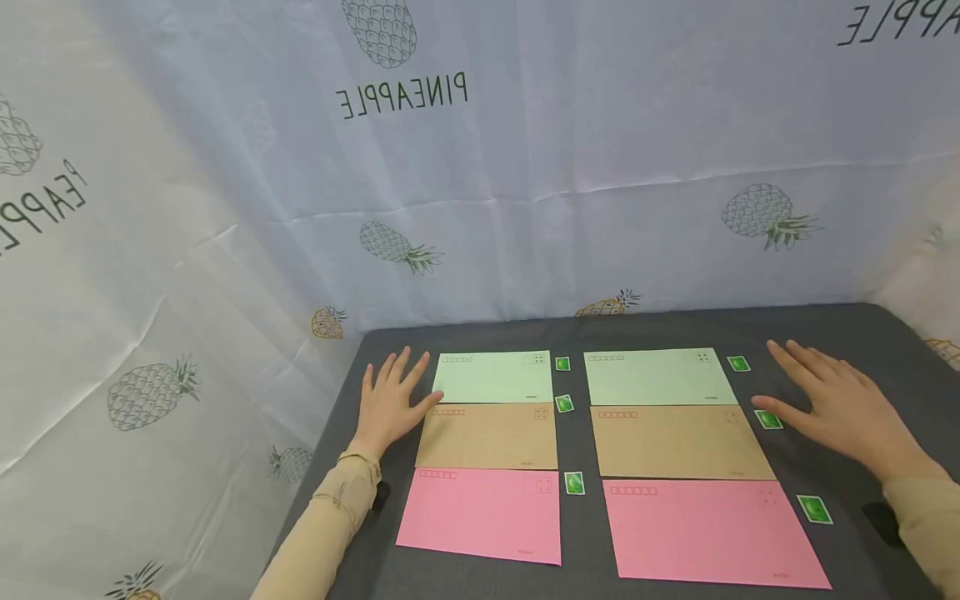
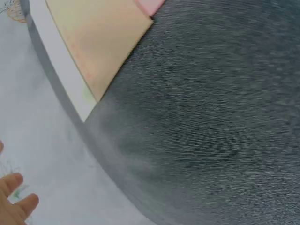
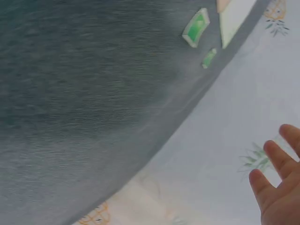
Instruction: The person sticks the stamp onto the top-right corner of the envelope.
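Note:
My left hand [image 1: 390, 404] is spread with straight fingers at the left edge of the envelopes, its thumb overlapping the corner where the left green envelope [image 1: 495, 379] meets the left brown envelope [image 1: 487, 437]. On the other side, my right hand [image 1: 843, 408] is spread too and holds nothing. Its thumb reaches over a green stamp [image 1: 768, 420] beside the right brown envelope [image 1: 678, 443]. Above that lies another green stamp [image 1: 738, 364], next to the right green envelope [image 1: 656, 379]. In both wrist views only some fingers show, extended.
Pink envelopes [image 1: 483, 512] form the front row, the right pink envelope [image 1: 708, 529] having a stamp [image 1: 814, 509] at its right. Three stamps, including a lower one [image 1: 573, 483], line the gap between columns. A pineapple-print curtain [image 1: 525, 167] hangs behind the dark table [image 1: 585, 533].

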A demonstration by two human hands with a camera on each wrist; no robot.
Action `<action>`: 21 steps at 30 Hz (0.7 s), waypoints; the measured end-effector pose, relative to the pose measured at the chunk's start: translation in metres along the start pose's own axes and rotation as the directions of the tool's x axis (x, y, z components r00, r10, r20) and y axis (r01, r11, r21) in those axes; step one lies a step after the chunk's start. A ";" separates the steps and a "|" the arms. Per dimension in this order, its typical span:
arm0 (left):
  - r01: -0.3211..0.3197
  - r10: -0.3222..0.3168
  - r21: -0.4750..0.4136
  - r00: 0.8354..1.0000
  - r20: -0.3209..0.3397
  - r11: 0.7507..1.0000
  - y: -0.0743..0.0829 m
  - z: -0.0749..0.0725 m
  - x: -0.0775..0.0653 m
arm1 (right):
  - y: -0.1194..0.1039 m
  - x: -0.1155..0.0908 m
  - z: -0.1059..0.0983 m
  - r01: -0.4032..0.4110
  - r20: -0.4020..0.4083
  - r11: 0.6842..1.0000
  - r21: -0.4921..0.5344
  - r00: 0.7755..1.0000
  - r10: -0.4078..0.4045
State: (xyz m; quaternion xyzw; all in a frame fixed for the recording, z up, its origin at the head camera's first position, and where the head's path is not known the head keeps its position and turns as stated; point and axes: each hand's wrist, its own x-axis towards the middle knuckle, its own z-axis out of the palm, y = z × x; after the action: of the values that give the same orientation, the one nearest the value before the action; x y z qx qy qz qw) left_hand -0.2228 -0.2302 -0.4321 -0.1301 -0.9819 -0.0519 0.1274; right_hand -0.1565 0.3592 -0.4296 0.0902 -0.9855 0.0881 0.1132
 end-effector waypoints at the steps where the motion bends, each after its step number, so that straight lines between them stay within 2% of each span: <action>1: -0.006 0.006 0.002 1.000 -0.014 1.000 0.001 -0.001 0.001 | -0.002 0.003 -0.003 -0.001 0.000 1.000 0.005 1.000 0.001; 8: -0.064 0.066 0.018 0.988 -0.142 0.998 0.006 -0.005 0.010 | -0.020 0.019 -0.017 -0.022 -0.010 1.000 0.021 1.000 0.022; 13: -0.077 0.076 0.002 0.975 -0.207 0.997 0.009 0.000 0.018 | -0.038 0.035 -0.022 -0.026 -0.024 0.992 0.123 0.999 0.030; 16: -0.065 0.053 -0.052 0.979 -0.198 0.997 0.013 0.004 0.023 | -0.053 0.046 -0.022 -0.025 -0.035 0.982 0.185 0.999 0.032; 21: -0.004 -0.015 -0.149 0.991 -0.131 0.989 0.018 0.011 0.029 | -0.073 0.062 -0.017 0.009 -0.048 0.958 0.287 0.999 0.005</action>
State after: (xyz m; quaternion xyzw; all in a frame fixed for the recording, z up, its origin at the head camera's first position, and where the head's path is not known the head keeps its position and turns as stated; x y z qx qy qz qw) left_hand -0.2476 -0.2045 -0.4342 -0.1327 -0.9652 -0.1337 0.1816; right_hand -0.1981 0.2820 -0.3877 0.1046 -0.9592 0.2323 0.1228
